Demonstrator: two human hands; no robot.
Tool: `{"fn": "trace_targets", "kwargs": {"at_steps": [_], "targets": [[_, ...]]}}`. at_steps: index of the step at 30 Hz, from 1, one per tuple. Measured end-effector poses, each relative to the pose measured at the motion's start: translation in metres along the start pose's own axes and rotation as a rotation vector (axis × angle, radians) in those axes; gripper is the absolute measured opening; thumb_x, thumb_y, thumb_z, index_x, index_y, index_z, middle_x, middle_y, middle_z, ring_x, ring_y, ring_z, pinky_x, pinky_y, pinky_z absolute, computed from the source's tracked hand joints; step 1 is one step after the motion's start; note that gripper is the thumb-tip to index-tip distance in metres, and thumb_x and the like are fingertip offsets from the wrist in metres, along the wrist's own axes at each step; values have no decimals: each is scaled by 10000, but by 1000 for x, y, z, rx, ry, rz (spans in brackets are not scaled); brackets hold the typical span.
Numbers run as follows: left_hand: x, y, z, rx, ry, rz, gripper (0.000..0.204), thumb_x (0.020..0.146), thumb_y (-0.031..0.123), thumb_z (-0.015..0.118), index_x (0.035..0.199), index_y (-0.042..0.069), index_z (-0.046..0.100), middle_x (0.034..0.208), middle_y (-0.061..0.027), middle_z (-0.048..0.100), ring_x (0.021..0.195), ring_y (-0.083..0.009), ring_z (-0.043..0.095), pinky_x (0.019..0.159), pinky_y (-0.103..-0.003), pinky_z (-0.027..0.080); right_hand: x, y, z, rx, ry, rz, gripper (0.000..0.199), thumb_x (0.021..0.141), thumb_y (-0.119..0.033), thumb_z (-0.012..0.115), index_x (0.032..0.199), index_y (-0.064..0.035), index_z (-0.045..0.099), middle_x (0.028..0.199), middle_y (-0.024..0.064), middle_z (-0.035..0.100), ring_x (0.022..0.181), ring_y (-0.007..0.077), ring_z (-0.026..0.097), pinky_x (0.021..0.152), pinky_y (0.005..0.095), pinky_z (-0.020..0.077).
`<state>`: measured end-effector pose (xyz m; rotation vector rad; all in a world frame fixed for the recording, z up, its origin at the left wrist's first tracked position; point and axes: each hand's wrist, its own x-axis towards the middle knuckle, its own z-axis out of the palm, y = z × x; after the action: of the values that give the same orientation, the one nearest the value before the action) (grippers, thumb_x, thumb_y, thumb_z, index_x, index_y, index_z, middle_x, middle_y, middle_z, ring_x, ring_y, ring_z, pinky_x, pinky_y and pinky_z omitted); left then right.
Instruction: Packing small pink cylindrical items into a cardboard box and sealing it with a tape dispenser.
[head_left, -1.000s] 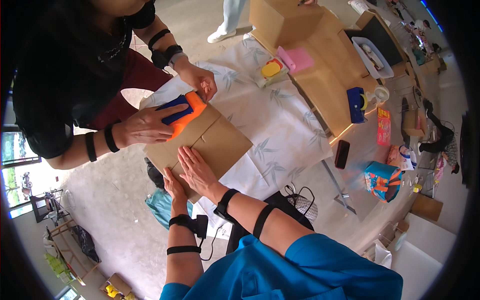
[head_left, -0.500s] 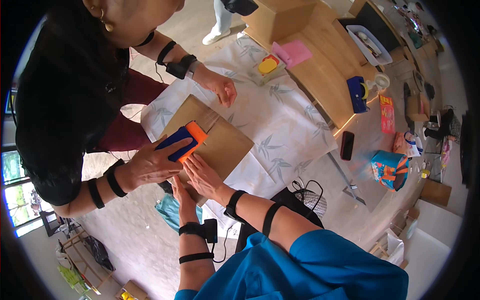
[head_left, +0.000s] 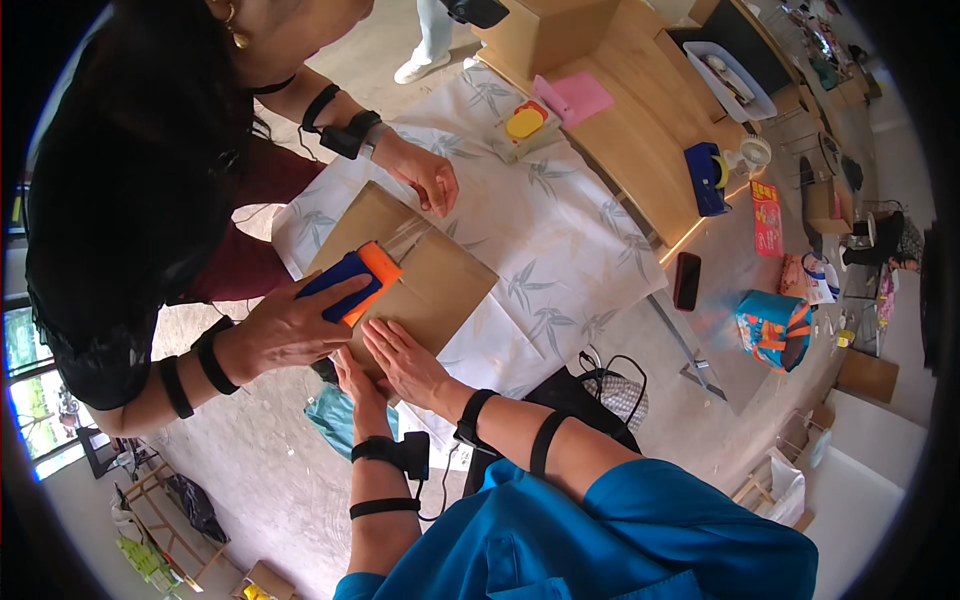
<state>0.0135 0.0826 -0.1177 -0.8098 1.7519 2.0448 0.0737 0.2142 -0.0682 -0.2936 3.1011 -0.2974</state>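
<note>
A closed brown cardboard box [head_left: 450, 282] sits on the cloth-covered table, clear tape along its top. My right hand [head_left: 408, 364] lies on the box's top near the close edge, fingers stretched out flat. Against the box's near side rests my left hand [head_left: 358, 380], its fingers extended and partly hidden by the box and the co-worker's hand. A blue and orange tape dispenser [head_left: 352, 284], gripped by a co-worker's hand [head_left: 290, 325], presses on the box just beyond my fingertips. The co-worker's other hand [head_left: 428, 182] hovers by the far edge, fingers curled.
A white leaf-patterned cloth [head_left: 540, 260] covers the table. Beyond it stands a wooden table [head_left: 640, 130] with a large carton [head_left: 550, 40], a pink sheet [head_left: 580, 97] and a second blue tape dispenser [head_left: 708, 180]. A phone [head_left: 687, 281] and a teal bag [head_left: 772, 330] lie to the right.
The tape dispenser has come slightly toward the box's near edge. My right hand has drawn back a little, its fingers now flatter. The whole view has shifted slightly.
</note>
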Motion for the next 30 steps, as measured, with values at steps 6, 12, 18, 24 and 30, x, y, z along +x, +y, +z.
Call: {"fn": "trace_targets", "kwargs": {"at_steps": [6,12,18,24,30], "targets": [[-1,1,2,1,-6,6,658,950,556,528,1445,141,401,1363,-105,531,1193,-284,562,978,-425,494,0,-1,1,-25,2,7,795,917,-518,502,1464,40,356,1563,167,292,1472,308,207,1211,429,119],[-4,3,5,21,27,9,619,959,528,523,1444,162,403,1367,-91,521,1198,-274,557,978,-418,491,0,-3,1,-99,-21,22,809,900,-546,498,1485,-7,347,1587,142,256,1485,305,171,1215,437,86],[-4,2,2,50,22,37,591,954,509,528,1430,177,418,1367,-62,505,1205,-262,537,970,-416,483,0,-4,1,-98,-46,19,837,891,-566,500,1492,-9,331,1589,144,248,1489,303,157,1216,437,78],[-5,2,2,65,28,63,615,929,542,552,1421,192,431,1379,-53,489,1201,-263,533,961,-421,483,0,-3,0,-92,-55,13,855,886,-578,502,1493,-2,325,1587,142,252,1489,301,155,1216,437,77],[-6,2,6,47,59,16,637,906,560,578,1414,202,440,1369,-42,495,1190,-263,530,954,-426,481,0,-1,1,-112,-65,8,865,888,-587,497,1497,-1,313,1585,135,260,1488,301,155,1217,438,70]]}}
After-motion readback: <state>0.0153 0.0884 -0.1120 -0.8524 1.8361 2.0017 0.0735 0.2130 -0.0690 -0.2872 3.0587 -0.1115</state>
